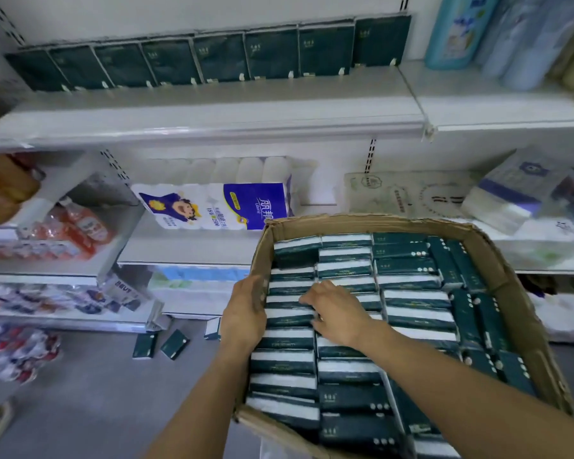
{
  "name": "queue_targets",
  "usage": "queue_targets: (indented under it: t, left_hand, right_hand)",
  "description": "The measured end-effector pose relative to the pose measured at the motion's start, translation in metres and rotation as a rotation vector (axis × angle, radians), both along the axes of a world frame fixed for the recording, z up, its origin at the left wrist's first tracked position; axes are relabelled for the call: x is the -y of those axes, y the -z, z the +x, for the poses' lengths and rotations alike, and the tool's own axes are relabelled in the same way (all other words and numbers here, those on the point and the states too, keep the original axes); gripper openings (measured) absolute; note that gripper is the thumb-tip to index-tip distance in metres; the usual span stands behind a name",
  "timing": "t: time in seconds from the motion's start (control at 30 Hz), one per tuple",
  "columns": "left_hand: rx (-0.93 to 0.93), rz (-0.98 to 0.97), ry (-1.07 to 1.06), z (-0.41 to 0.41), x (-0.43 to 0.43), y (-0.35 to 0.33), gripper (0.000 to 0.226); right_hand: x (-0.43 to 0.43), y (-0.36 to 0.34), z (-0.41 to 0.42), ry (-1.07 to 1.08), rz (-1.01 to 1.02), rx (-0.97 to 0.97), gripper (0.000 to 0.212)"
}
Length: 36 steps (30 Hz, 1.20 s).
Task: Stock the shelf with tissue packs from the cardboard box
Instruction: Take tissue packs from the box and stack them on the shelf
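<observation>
Currently the cardboard box (362,223) sits low right in front of the shelving, packed with dark green tissue packs (415,313): three columns lying flat, plus a strip standing on edge along the right wall. That's dozens, too many to count cleanly. The gold print on the packs is too blurred to read, and some ends show three white dots. The left hand (244,313) lies against the box's left wall beside the left column; its fingers are hidden, so I can't tell the grip. The right hand (340,313) is on top of the packs, with its fingertips (307,299) curled down into the seam between the left and middle columns, hooking a pack edge. The upper shelf (212,107) holds eight matching green packs in a standing row (219,58) against the back panel. Three more green packs lie on the floor (174,343) left of the box. One toilet roll multipack (219,207) sits on the shelf below, with a blue label, Chinese characters, "180" legible and a cartoon face. A blue bottle (454,31) stands upper right, label unreadable.
</observation>
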<state>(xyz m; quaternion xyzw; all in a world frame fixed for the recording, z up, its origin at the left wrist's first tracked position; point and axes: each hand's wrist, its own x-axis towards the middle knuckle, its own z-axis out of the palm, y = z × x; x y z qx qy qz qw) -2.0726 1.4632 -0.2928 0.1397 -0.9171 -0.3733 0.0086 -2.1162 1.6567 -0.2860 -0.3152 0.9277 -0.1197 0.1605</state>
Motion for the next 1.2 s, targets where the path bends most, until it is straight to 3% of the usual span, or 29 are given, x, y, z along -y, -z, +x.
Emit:
queue_targets:
  t: [0.1,0.2,0.3,0.43,0.57,0.83,0.97,1.07,1.2]
  left_hand:
    - [-0.015,0.021,-0.042,0.001,-0.001,0.003,0.044]
    - [-0.015,0.049,-0.067,0.001,-0.001,0.004,0.037]
    - [-0.122,0.106,-0.100,0.002,0.002,-0.001,0.032]
    - [-0.173,0.194,-0.210,-0.001,0.003,-0.002,0.032]
    - [-0.141,0.190,-0.198,-0.006,0.001,-0.007,0.027]
    - [-0.148,0.126,-0.173,-0.026,0.000,-0.027,0.024]
    - [-0.284,0.191,-0.131,-0.052,-0.013,-0.058,0.018]
    - [-0.425,0.177,-0.051,-0.084,-0.024,-0.091,0.026]
    - [-0.577,0.138,0.088,-0.133,-0.037,-0.141,0.026]
  right_hand:
    - [0.012,0.009,-0.002,-0.018,0.093,-0.071,0.049]
    - [0.015,0.015,-0.006,0.063,0.041,-0.043,0.043]
    - [0.013,0.009,-0.013,0.292,-0.210,0.097,0.030]
    - [0.002,-0.016,-0.041,0.611,-0.670,0.424,0.019]
    - [-0.016,-0.041,-0.059,0.642,-0.742,0.495,0.024]
    - [-0.047,-0.088,-0.079,0.583,-0.835,0.449,0.024]
    - [-0.062,-0.127,-0.098,0.524,-0.863,0.370,0.027]
    - [-0.073,-0.161,-0.121,0.462,-0.906,0.286,0.025]
    - [-0.092,-0.210,-0.156,0.422,-1.009,0.078,0.023]
